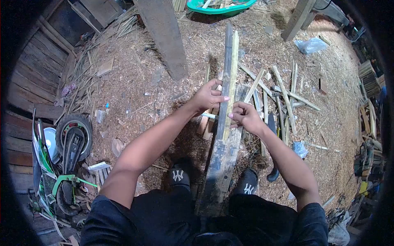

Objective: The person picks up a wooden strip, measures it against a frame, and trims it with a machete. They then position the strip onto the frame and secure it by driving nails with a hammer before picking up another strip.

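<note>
Two long wooden strips, one dark grey (pixel 225 78) and one pale yellow (pixel 234 67), stand side by side and point away from me. My left hand (pixel 208 98) is closed around them from the left, its thumb lying across their faces. From the right, my right hand (pixel 247 116) pinches the edge of the pale strip a little lower down. The strips' near ends overlap a worn, paint-stained plank (pixel 219 170) that runs between my legs. Small wood pieces (pixel 204 123) show beneath my left hand.
Loose wooden sticks (pixel 285 98) lie scattered on the right, beside a dark-handled tool (pixel 273 172). A thick post (pixel 164 37) rises ahead, with a green basin (pixel 221 10) beyond it. A toy-like motorbike (pixel 67 164) is at left. Wood shavings cover the floor.
</note>
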`<control>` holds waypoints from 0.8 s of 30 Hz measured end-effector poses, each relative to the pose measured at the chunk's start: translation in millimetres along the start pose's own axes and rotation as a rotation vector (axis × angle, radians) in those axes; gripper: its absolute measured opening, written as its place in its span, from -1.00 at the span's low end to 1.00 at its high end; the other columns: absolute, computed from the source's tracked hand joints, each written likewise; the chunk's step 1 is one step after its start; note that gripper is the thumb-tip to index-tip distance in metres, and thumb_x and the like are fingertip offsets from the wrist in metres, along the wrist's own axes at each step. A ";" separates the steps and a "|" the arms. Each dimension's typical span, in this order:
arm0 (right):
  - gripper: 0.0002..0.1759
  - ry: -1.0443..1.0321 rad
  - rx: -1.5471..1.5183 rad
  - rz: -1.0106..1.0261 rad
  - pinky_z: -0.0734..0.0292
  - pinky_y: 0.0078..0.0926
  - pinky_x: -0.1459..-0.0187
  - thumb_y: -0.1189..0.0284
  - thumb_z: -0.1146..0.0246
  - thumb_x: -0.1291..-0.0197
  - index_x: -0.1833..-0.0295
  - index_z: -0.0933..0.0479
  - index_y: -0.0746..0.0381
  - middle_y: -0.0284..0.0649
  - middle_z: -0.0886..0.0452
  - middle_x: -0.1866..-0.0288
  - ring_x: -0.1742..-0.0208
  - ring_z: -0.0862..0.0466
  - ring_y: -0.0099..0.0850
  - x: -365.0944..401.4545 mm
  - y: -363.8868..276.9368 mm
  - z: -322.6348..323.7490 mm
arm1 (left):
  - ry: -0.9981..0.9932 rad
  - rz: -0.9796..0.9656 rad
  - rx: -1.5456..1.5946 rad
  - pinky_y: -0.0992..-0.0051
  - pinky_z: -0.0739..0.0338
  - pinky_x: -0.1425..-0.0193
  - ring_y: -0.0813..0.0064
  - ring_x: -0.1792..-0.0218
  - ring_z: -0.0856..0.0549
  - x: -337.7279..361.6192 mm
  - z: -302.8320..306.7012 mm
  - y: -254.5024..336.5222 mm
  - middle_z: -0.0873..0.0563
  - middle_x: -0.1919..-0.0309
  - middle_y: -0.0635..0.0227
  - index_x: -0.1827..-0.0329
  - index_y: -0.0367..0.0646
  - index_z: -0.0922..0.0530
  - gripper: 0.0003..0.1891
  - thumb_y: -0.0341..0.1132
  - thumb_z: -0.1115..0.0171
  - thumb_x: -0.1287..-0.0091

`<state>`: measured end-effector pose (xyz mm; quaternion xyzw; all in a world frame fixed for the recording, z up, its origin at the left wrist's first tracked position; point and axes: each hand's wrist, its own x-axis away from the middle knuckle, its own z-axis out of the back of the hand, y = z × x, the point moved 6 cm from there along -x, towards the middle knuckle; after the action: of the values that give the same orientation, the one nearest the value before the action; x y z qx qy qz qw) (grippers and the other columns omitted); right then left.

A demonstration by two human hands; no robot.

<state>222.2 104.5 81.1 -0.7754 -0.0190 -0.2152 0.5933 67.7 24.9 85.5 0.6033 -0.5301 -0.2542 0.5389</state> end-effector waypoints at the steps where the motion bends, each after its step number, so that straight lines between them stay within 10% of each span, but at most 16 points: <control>1: -0.76 0.013 0.015 -0.006 -0.81 -0.36 0.19 0.57 -0.31 -0.34 -0.06 -0.47 0.31 -0.27 -0.64 0.18 0.20 -0.72 -0.42 -0.5 2.1 1.9 | 0.015 0.002 -0.005 0.34 -0.81 0.10 0.27 0.06 -0.79 1.2 -0.6 1.4 -0.76 0.03 0.01 -0.26 -0.19 -0.26 -0.42 -0.49 -0.44 -0.30; 24: -0.79 -0.026 -0.003 0.016 -0.80 -0.38 0.19 0.53 -0.30 -0.36 -0.06 -0.52 0.33 -0.22 -0.70 0.17 0.19 -0.75 -0.42 -0.8 -0.2 1.5 | 0.091 -0.066 -0.062 0.37 -0.77 0.16 0.31 0.12 -0.79 -0.1 -0.8 5.9 -0.76 0.07 0.02 -0.29 -0.26 -0.32 -0.41 -0.50 -0.46 -0.27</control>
<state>221.9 106.1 80.6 -0.7793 -0.0201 -0.2001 0.5935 66.2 26.1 91.1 0.6145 -0.4766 -0.2605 0.5721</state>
